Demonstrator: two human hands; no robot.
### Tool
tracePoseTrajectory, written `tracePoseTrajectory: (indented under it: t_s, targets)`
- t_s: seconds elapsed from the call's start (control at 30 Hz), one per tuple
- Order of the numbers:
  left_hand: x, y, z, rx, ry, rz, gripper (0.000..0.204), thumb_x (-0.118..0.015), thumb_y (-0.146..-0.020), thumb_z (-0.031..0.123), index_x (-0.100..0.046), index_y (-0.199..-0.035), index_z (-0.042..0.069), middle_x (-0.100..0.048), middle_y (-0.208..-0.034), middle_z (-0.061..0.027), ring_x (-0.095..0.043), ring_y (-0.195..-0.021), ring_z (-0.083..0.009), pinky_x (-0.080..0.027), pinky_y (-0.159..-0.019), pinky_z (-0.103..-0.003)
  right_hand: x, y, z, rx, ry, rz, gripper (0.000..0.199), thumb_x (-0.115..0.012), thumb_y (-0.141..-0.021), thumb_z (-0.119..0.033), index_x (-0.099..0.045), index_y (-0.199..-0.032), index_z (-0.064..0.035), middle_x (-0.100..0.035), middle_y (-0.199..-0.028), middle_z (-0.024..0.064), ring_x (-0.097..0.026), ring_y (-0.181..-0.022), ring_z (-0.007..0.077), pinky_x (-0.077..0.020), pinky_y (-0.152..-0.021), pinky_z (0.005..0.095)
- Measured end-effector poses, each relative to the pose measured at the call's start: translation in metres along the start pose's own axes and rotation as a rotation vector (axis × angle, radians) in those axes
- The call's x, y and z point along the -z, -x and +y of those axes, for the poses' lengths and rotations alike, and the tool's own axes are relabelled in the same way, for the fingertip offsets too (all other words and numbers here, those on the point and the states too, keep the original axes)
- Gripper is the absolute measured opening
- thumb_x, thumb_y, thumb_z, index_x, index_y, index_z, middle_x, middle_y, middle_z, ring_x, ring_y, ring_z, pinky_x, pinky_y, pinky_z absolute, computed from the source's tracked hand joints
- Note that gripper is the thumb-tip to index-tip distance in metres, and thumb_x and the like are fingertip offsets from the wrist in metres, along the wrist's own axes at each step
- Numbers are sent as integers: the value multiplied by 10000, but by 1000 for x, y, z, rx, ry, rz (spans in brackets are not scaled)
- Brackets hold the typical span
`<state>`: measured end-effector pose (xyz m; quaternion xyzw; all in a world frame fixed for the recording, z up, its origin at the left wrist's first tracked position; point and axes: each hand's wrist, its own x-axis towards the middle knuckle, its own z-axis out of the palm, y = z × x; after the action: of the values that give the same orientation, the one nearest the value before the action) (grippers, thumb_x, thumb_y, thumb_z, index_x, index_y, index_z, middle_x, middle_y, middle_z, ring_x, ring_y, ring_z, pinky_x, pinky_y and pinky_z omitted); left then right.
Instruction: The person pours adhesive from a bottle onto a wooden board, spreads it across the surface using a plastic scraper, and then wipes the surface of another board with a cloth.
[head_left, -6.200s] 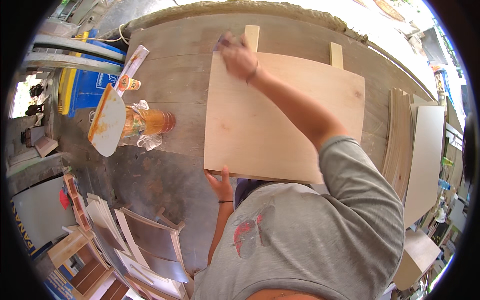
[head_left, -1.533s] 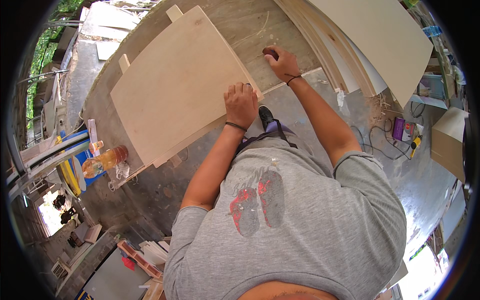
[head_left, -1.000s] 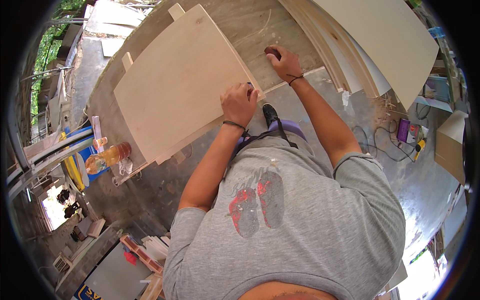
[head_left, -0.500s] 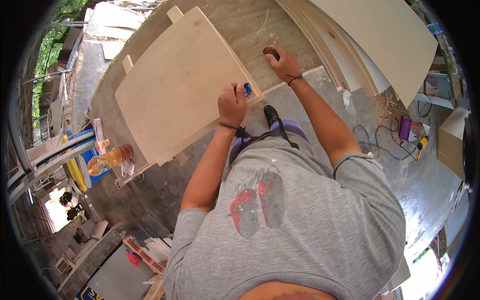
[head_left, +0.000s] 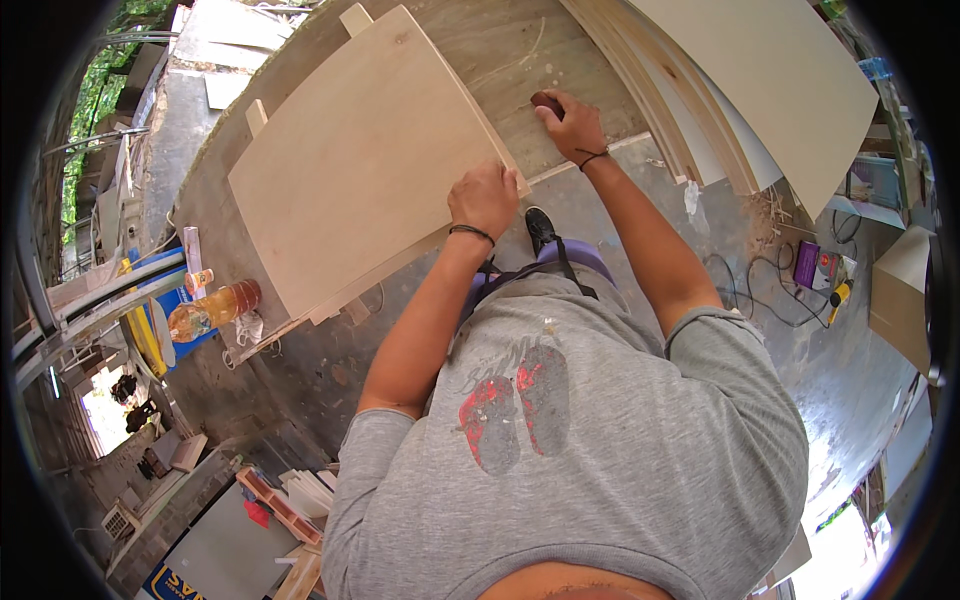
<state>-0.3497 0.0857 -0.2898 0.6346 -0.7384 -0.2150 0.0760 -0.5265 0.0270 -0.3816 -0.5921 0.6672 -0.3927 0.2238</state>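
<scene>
— What's nearest you?

— My own grey shirt, then my left hand (head_left: 484,200), knuckles up and fingers curled over the near corner of the pale plywood panel (head_left: 365,150). It presses the panel down on the desk (head_left: 560,50). Whether anything is pinched under those fingers, I can't tell.

— And the other one?

— My right hand (head_left: 572,125) is further out, arm nearly straight, cupped closed over a small dark block (head_left: 546,101) resting on the bare desk just right of the panel's edge.

— How far along are you?

— I'd judge the panel face looks smooth and clean, and the block is off it, so the rubbing seems paused or mostly done; edges may be left.

— Anything beyond?

— Left of my left hand, past the panel, an amber bottle (head_left: 215,308). Right of my right hand, stacked boards (head_left: 760,80) leaning.
</scene>
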Motion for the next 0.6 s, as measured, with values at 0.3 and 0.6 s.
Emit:
tracePoseTrajectory:
  t_s: [0.3, 0.6]
  targets:
    - [-5, 2, -33, -166, 357, 275, 166, -512, -872, 144, -609, -938, 28, -607, -788, -186, -603, -690, -345, -475, -639, -421, -1, 1, 0, 3, 27, -11, 335, -618, -787, -333, -638, -1042, -117, -670, -941, 142, -625, -873, 343, -452, -813, 443]
    - [14, 3, -7, -143, 118, 122, 192, -659, -789, 240, -665, -772, 48, -628, -742, -143, -631, -695, -295, -497, -623, -381, -4, 1, 4, 36, -3, 16, 322, -630, -780, -309, -636, -1042, -120, -670, -950, 131, -627, -872, 330, -442, -816, 438]
